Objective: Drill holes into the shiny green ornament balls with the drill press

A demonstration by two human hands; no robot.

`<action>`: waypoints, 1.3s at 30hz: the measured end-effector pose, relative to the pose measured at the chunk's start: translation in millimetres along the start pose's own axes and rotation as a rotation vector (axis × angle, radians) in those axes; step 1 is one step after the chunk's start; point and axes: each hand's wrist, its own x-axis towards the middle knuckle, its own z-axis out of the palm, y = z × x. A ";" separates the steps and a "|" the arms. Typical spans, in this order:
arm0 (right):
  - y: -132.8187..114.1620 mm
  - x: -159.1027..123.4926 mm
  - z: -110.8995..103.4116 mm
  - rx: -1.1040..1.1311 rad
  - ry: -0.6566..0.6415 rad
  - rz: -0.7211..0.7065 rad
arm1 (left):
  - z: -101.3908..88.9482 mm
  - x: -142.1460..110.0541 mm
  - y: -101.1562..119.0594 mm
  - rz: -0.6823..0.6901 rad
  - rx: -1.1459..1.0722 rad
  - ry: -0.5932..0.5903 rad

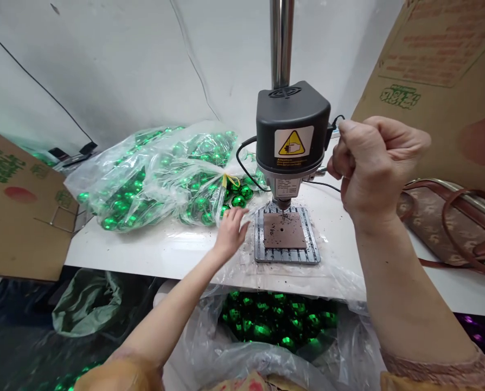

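Nearest to the camera, the person's right hand point(378, 168) is clenched in a fist, raised beside a black-headed metal bench drill point(291, 125); I cannot tell if it grasps the drill's small side handle. The open left hand point(228, 233) has its fingers on a clear plastic bag point(165, 179) of shiny green balls point(120, 206), just beside the grey slotted base plate point(287, 255) under the drill. More green balls point(279, 320) lie in an open bag below the white table point(104, 250), and a brown patterned handbag point(446, 222) sits at right.

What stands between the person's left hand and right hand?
In the head view, a small bench drill on a slotted base plate stands between the left hand and the raised right hand.
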 end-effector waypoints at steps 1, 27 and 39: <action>0.4 0.0 -0.1 0.005 -0.002 0.003 | 3.9 19.6 -10.8 -0.040 0.066 -0.005; 7.2 -0.4 -3.2 -0.126 -0.058 -0.059 | 50.1 25.8 26.1 -0.344 -0.984 -0.063; 2.6 -3.1 -3.4 -0.057 -0.071 -0.071 | 61.1 18.9 46.0 -0.251 -0.917 -0.157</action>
